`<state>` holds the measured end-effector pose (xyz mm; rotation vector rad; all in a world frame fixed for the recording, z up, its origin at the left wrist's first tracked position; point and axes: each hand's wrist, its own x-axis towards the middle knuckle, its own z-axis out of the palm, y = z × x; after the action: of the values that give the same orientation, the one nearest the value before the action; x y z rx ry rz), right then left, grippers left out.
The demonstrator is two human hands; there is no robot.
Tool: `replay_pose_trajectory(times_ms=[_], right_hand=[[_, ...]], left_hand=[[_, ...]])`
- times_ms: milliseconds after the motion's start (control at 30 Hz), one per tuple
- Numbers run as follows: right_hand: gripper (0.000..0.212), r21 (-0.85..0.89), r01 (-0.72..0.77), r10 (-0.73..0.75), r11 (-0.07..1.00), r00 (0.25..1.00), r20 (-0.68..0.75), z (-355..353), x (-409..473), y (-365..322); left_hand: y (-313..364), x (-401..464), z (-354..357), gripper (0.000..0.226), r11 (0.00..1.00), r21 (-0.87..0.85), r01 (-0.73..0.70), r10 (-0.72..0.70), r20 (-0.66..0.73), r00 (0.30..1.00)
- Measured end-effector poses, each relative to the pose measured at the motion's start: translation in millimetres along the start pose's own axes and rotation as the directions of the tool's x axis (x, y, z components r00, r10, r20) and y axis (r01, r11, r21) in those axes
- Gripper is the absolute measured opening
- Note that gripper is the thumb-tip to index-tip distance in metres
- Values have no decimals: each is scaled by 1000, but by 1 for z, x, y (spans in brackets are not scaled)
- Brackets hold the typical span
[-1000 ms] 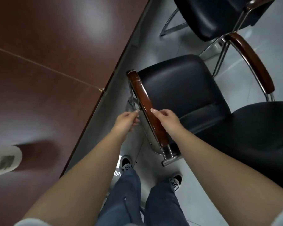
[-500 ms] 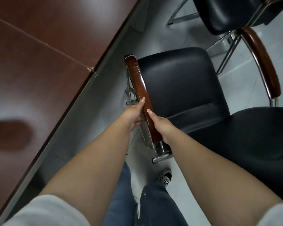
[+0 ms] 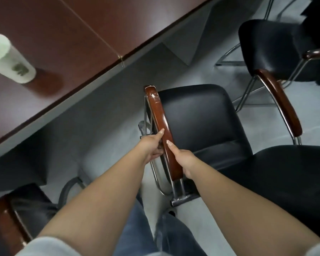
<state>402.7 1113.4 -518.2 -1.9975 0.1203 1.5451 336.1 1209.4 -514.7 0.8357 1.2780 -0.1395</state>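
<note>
both hands clamping the chair's wooden armrest

the brown wooden armrest (image 3: 164, 133) is running lengthwise away from the person at mid frame, sitting on the near side of a black padded chair (image 3: 198, 115), just off the table edge. the left hand (image 3: 151, 146) is gripping it from the l side: thumb is lying along the wood's edge, fingers are curling underneath by the metal rail. the right hand (image 3: 183, 159) is gripping it from the r side, a bit nearer the body, thumb is pressing on top w/ the other fingers hiding under the wood. both forearms are reaching fwd, nearly parallel.

below the armrest the chrome frame (image 3: 177, 193) is bending down toward the grey floor (image 3: 118, 145). across the seat a second armrest (image 3: 281, 102) is curving over more chrome tubing. another chair (image 3: 270, 48) is standing further off, top right. a third chair (image 3: 26, 204) is showing at bottom left, blurred. the dark red table (image 3: 63, 34) is filling the upper left, w/ a white paper cup (image 3: 9, 58) standing on it, well apart from the hands. blue jeans (image 3: 137, 228) are showing btwn the arms.
</note>
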Motion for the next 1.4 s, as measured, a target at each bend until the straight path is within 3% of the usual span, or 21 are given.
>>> replay_pose_trajectory(times_ms=[333, 533, 700, 800, 900, 967, 1233, 1400], right_hand=[[73, -112, -14, 22, 994, 997, 73, 15, -12, 39], [63, -46, -11, 11, 999, 1000, 1, 53, -8, 51], [50, 7, 118, -115, 993, 976, -185, 101, -2, 65], [52, -85, 186, -201, 979, 954, -224, 106, 0, 64], [70, -24, 6, -8, 1000, 997, -76, 84, 2, 56], [71, -52, -60, 62, 997, 997, 52, 76, 1, 56], [41, -204, -52, 75, 977, 992, 104, 77, -15, 83], [41, -306, -68, 123, 949, 979, 163, 73, -37, 120]], left_hand=[[-57, -27, -6, 38, 991, -131, -36, 20, -117, 993], [-75, -11, -39, 42, 989, -139, -57, 43, -102, 994], [-91, 1, -73, 43, 957, -290, -25, 16, -33, 999], [-91, 4, -80, 41, 944, -330, -23, 42, 48, 998], [-86, 7, -79, 32, 960, -271, -66, 77, 31, 997], [-86, 4, -76, 31, 962, -263, -77, 80, -1, 997], [-123, -24, -78, 23, 935, -352, -41, 25, -51, 998], [-177, -50, -73, 34, 918, -396, -12, -21, -79, 997]])
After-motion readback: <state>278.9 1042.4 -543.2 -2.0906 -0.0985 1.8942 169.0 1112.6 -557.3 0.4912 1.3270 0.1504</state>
